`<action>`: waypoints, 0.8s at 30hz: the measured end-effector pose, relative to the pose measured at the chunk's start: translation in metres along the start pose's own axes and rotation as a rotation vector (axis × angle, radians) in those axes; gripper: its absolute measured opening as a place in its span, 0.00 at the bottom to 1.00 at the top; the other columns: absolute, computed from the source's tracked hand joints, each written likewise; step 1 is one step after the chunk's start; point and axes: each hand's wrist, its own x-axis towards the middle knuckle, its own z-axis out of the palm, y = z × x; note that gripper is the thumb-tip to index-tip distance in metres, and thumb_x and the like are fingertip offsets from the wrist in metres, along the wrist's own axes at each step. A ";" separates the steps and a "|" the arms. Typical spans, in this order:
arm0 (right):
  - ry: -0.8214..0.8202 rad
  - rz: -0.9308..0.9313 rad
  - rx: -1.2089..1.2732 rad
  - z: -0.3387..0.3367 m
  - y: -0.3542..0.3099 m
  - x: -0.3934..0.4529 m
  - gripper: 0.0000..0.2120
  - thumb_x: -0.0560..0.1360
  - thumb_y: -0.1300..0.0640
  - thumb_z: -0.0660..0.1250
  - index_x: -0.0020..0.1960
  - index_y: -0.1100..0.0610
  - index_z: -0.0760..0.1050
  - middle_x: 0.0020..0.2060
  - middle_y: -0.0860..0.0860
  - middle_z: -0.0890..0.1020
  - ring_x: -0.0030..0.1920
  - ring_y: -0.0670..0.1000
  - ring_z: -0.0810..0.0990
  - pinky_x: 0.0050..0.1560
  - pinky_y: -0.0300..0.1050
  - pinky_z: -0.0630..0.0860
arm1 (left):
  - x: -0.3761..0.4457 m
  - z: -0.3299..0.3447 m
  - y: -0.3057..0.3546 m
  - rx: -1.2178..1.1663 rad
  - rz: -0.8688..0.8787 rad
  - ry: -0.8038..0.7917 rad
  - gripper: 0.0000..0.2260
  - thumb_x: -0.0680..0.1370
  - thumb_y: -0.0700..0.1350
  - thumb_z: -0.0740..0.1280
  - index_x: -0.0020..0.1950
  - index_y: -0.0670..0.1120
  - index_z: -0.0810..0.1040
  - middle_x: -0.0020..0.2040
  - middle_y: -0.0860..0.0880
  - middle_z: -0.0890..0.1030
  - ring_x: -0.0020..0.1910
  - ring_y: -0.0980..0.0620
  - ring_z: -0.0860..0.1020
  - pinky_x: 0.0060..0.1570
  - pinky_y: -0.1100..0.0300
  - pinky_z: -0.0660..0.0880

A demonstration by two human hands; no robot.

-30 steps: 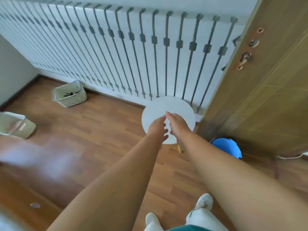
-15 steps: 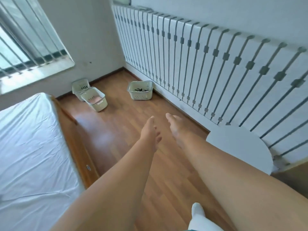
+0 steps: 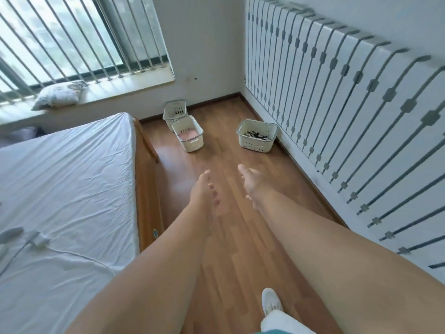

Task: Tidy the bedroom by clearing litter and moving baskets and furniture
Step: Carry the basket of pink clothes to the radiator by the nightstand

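Three cream plastic baskets stand on the wooden floor ahead of me. One basket (image 3: 256, 135) with dark items inside sits beside the railing wall. A second basket (image 3: 187, 133) holds something pink, and a third basket (image 3: 175, 111) is right behind it in the corner. My left hand (image 3: 204, 189) and my right hand (image 3: 251, 182) are stretched out over the floor, both holding nothing, fingers loosely apart. They are well short of the baskets.
A bed with a white sheet (image 3: 65, 189) and wooden frame (image 3: 147, 201) fills the left. A white panel wall with grey bars (image 3: 361, 104) runs along the right. A pillow (image 3: 60, 94) lies on the window sill. A wooden floor strip (image 3: 228, 237) runs between bed and wall.
My hands have left the round white table top, which is out of view now. My view has swung left toward the bed, window and baskets, and the baskets look closer.
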 end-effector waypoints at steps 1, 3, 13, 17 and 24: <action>-0.019 -0.007 0.003 0.000 -0.008 0.014 0.23 0.81 0.43 0.58 0.67 0.57 0.72 0.58 0.52 0.75 0.56 0.52 0.73 0.58 0.50 0.71 | 0.007 0.007 0.005 -0.028 0.008 -0.009 0.17 0.77 0.57 0.65 0.60 0.49 0.77 0.50 0.49 0.74 0.47 0.49 0.75 0.44 0.55 0.72; -0.051 -0.022 -0.017 -0.001 -0.033 0.049 0.22 0.80 0.43 0.58 0.66 0.57 0.72 0.56 0.51 0.75 0.55 0.52 0.72 0.57 0.50 0.70 | 0.024 0.022 0.026 -0.032 0.052 -0.003 0.17 0.77 0.56 0.65 0.61 0.48 0.77 0.50 0.48 0.73 0.44 0.49 0.73 0.40 0.56 0.71; -0.135 0.042 -0.036 0.044 -0.083 0.158 0.23 0.79 0.43 0.59 0.67 0.57 0.73 0.54 0.51 0.74 0.55 0.53 0.72 0.63 0.54 0.70 | 0.107 0.029 0.095 -0.132 0.057 0.120 0.11 0.77 0.54 0.66 0.53 0.49 0.78 0.46 0.49 0.74 0.40 0.50 0.73 0.39 0.55 0.71; -0.143 0.024 -0.074 0.085 -0.102 0.192 0.22 0.79 0.43 0.59 0.65 0.57 0.74 0.54 0.51 0.75 0.57 0.53 0.73 0.66 0.56 0.70 | 0.157 0.011 0.126 -0.175 0.059 0.153 0.10 0.77 0.53 0.66 0.53 0.49 0.77 0.46 0.49 0.76 0.39 0.49 0.74 0.38 0.55 0.72; -0.082 0.011 -0.035 0.168 -0.152 0.260 0.21 0.80 0.44 0.59 0.64 0.58 0.74 0.48 0.50 0.74 0.49 0.52 0.72 0.58 0.51 0.70 | 0.248 -0.016 0.206 -0.091 0.053 0.060 0.12 0.77 0.51 0.67 0.57 0.47 0.77 0.47 0.49 0.76 0.44 0.48 0.75 0.40 0.55 0.72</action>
